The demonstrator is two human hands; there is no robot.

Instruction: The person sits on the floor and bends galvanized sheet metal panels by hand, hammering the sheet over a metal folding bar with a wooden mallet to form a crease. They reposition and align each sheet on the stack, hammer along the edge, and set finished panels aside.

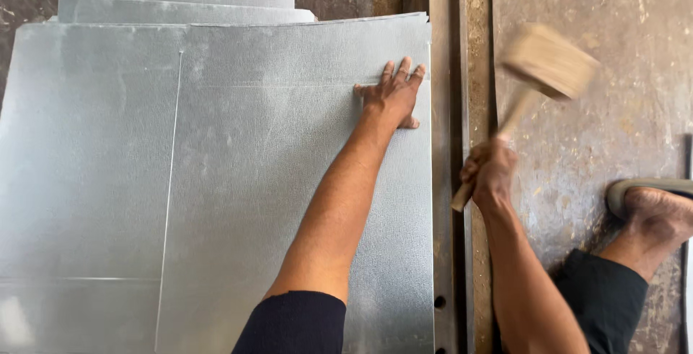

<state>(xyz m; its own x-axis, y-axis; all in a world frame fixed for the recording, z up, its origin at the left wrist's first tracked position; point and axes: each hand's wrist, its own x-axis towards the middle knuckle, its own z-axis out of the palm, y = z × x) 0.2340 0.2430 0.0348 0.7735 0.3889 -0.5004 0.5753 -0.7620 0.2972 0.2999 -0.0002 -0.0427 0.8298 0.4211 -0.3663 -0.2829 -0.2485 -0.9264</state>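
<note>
On the floor before you lay a large galvanised metal sheet, dull grey and speckled, with thin scribed lines running across and down it. From the head camera, your left hand rested flat on that sheet near its right edge, fingers spread apart and pointing away from you, palm pressed down, gripping nothing. The left arm reached up from the bottom of the view in a dark sleeve.

More sheets of the same metal showed beyond the far edge of the top one, stacked beneath it and offset. Just beside the sheet's right edge ran a long steel bar, rusty brown, lying along the edge from near to far, with small holes visible at its near end.

Your right hand was closed tight around the handle of a wooden mallet, to the right of the bar. The mallet's pale head sat raised above the hand and was blurred, tilted to the right over the stained concrete floor. It was clear of both the bar and the sheet.

At the right edge of the view, your bare foot rested on a sandal on the floor, with a dark trouser leg below it
</note>
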